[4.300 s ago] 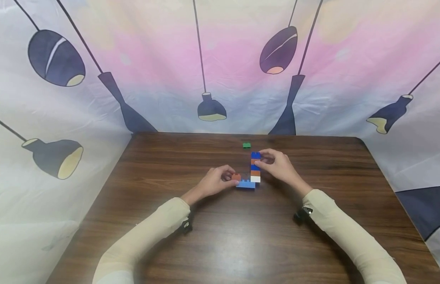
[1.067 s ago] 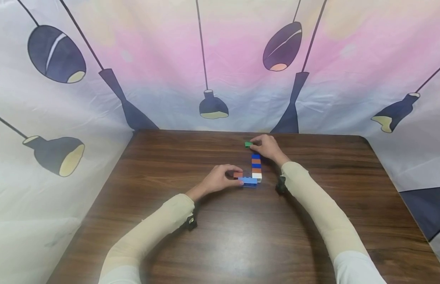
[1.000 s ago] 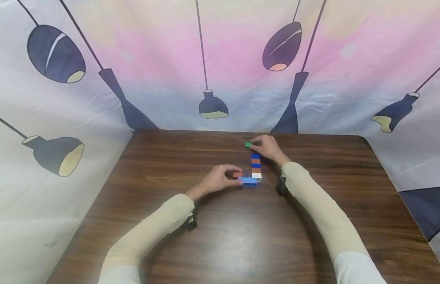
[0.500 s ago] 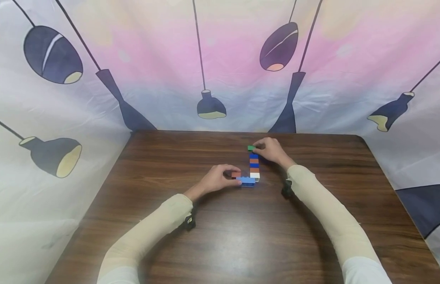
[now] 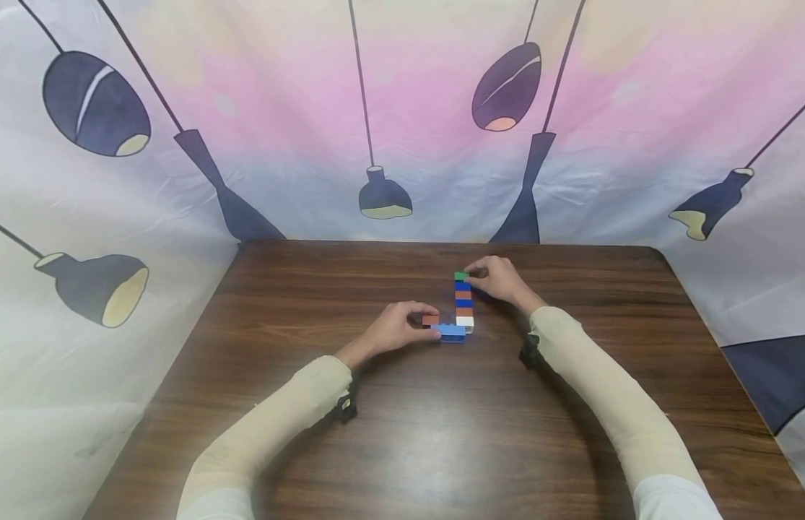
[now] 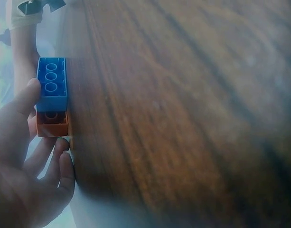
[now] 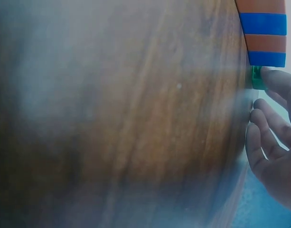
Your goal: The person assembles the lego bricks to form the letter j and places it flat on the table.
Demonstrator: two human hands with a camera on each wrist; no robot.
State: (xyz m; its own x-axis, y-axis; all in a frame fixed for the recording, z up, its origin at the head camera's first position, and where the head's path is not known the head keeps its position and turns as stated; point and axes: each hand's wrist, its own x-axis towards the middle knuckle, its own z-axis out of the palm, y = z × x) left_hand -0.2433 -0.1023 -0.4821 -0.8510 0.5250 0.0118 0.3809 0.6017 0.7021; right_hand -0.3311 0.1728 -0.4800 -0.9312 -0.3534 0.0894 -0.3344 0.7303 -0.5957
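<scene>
An L-shaped build of toy bricks lies on the table. Its long arm is a row of dark blue and orange bricks, ending in a white brick. The short arm is a light blue brick, its hollow underside visible in the left wrist view, with an orange brick behind its left end. My left hand grips this end, thumb on the light blue brick. At the far end, my right hand pinches a small green brick between thumb and finger, against the last dark blue brick.
The dark wooden table extends all around the bricks. Beyond its far edge hangs a cloth backdrop printed with lamps. A small black device is strapped at each wrist.
My right hand left the row for the loose green brick farther back, pinched it and drew it nearer, up against the row's far end. My left hand has stayed at the light blue brick.
</scene>
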